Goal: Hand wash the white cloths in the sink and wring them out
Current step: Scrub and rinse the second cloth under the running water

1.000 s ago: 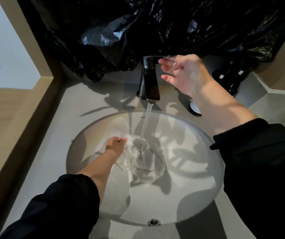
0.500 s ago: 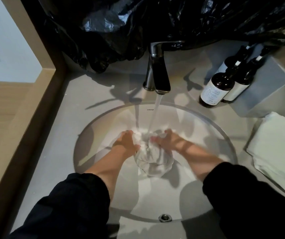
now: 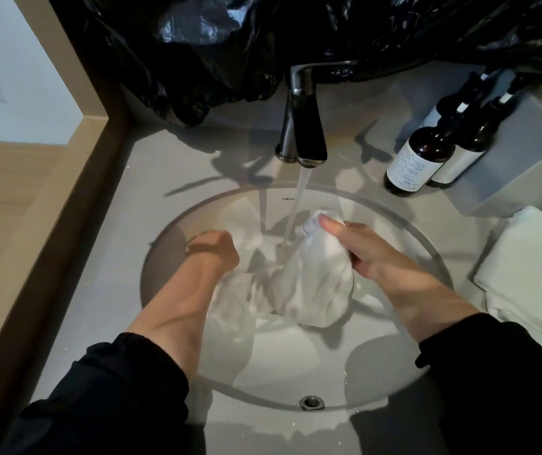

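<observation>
A wet white cloth [image 3: 309,280] hangs bunched in the round white sink [image 3: 410,366], under the water running from the dark faucet [image 3: 305,133]. My right hand [image 3: 361,247] grips the cloth's upper right part, thumb pressed over a fold, and lifts it toward the stream. My left hand [image 3: 214,249] is curled into a fist at the cloth's left end and holds it low in the basin. The cloth stretches between both hands.
Two dark bottles [image 3: 424,156] with white labels stand on the counter at the back right. Folded white towels [image 3: 532,280] lie at the right of the sink. A black plastic bag [image 3: 230,44] hangs behind the faucet. A wooden ledge [image 3: 49,224] borders the left.
My right hand came down from the faucet handle into the sink and took hold of the cloth. Both hands then moved apart, spreading and lifting the cloth under the water.
</observation>
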### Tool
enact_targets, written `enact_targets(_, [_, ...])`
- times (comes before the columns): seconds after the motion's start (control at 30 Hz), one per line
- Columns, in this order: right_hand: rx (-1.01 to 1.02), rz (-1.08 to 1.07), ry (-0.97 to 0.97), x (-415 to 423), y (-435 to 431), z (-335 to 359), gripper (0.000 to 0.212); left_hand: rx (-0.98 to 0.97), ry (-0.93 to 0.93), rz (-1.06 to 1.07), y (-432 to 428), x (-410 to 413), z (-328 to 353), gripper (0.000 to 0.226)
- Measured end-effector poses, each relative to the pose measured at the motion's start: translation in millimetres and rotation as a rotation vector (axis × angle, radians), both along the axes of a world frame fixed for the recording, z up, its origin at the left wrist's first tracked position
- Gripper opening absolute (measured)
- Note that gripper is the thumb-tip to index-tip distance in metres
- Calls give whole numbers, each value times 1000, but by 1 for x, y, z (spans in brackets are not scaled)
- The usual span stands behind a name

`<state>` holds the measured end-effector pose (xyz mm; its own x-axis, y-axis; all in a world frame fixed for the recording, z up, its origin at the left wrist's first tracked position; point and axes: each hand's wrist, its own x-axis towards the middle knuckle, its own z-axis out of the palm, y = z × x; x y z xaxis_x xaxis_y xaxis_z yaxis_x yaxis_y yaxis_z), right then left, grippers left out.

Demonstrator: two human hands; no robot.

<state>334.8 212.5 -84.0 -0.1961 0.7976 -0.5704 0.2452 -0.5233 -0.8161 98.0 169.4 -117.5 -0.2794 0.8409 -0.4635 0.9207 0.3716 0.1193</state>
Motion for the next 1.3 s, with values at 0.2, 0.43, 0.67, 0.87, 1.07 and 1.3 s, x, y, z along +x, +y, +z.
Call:
enact_targets(0.2, [-294, -257, 308, -34, 4, -5, 48, 273, -711, 375, 10, 3, 7, 52])
enact_targets(0.43, [-42, 32, -75, -29, -18, -53, 44, 87, -421, 90, -4, 20, -3, 31])
enact_targets(0.67, [1, 350, -285, -35, -30, -68, 80, 98, -1222, 460, 4, 18, -13, 28])
enact_targets(0.87, [-19, 40, 182, 3, -9, -30, 20, 209, -1222, 316, 7, 22, -14, 43])
enact_targets(1.07, [-71, 32, 303, 9, -9, -7, 40, -19, -829, -134, -2, 27, -20, 77])
enact_targets(1.3, [-37, 465, 58, 24, 1, 38, 62, -10, -1227, 1, -1, -4, 22, 56])
